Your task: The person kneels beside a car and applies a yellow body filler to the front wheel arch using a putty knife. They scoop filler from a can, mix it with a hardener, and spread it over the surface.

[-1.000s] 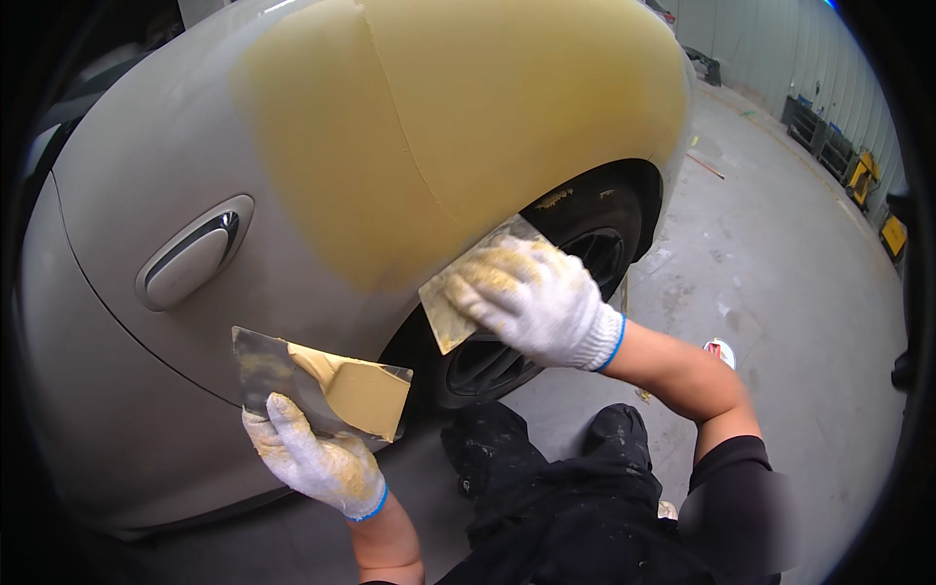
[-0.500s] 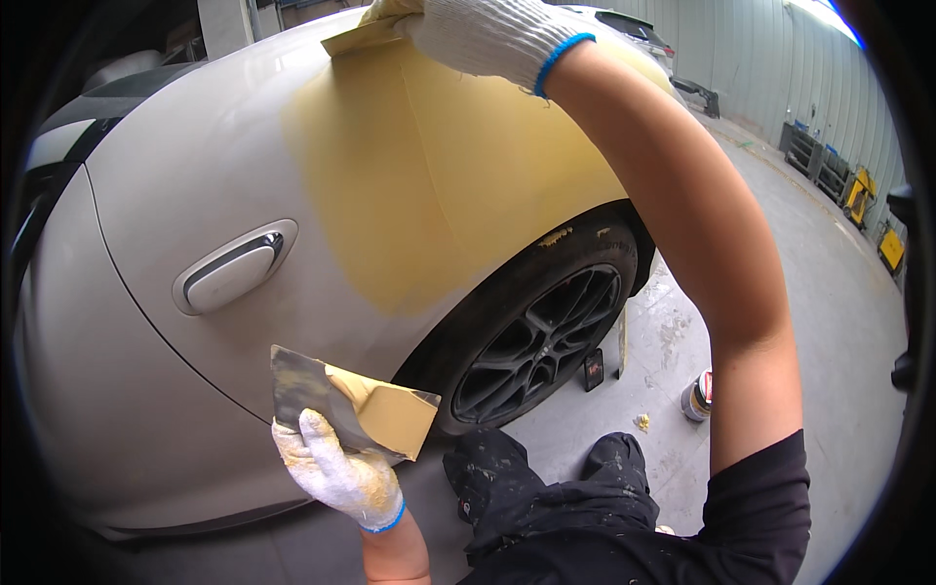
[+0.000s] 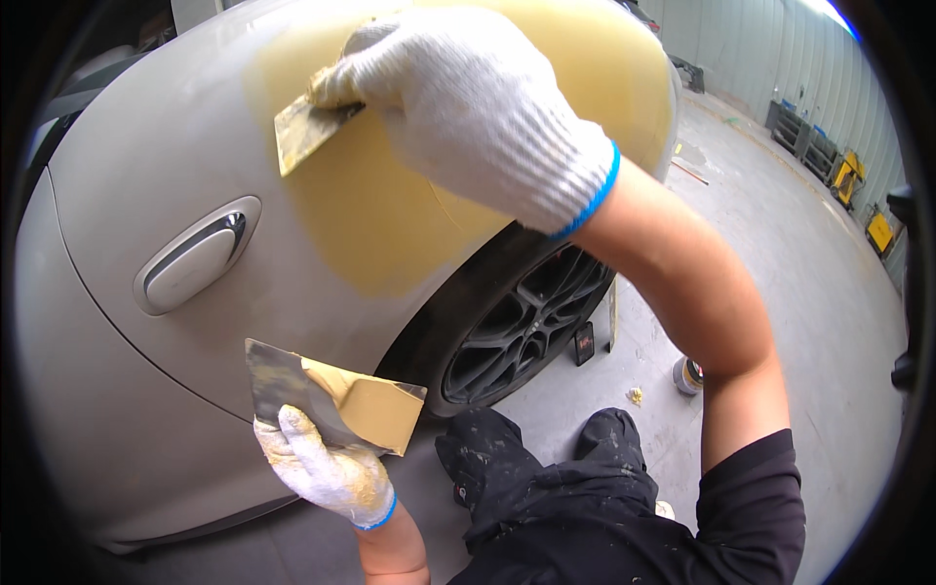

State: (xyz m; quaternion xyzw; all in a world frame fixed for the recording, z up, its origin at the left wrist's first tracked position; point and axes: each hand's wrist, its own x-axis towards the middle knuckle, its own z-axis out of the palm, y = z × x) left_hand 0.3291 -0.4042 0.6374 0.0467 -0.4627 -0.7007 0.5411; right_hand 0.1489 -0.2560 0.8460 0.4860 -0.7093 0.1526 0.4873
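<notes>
A pale car body panel [image 3: 292, 234] carries a broad patch of yellow body filler [image 3: 375, 234] above the wheel arch. My right hand [image 3: 468, 107], in a white knitted glove with a blue cuff, grips a flat putty spreader [image 3: 310, 135] at the patch's left edge. Part of the spreader is hidden by the fingers. Lower down, my left hand [image 3: 331, 473], in a filler-stained glove, holds a dark flat mixing plate [image 3: 292, 385] tilted beside the car. A thick lump of yellow filler [image 3: 380, 409] lies on the plate's right part.
The door handle [image 3: 195, 261] sits left of the patch, the dark-spoked wheel [image 3: 531, 327] right of my left hand. On the grey floor stand a small dark box [image 3: 584, 343] and a can [image 3: 687, 375]. Yellow equipment [image 3: 848, 180] stands by the far wall.
My right hand has come down and left with the spreader, from the top of the patch to its left edge. My left hand still holds the plate, and the view has shifted slightly.
</notes>
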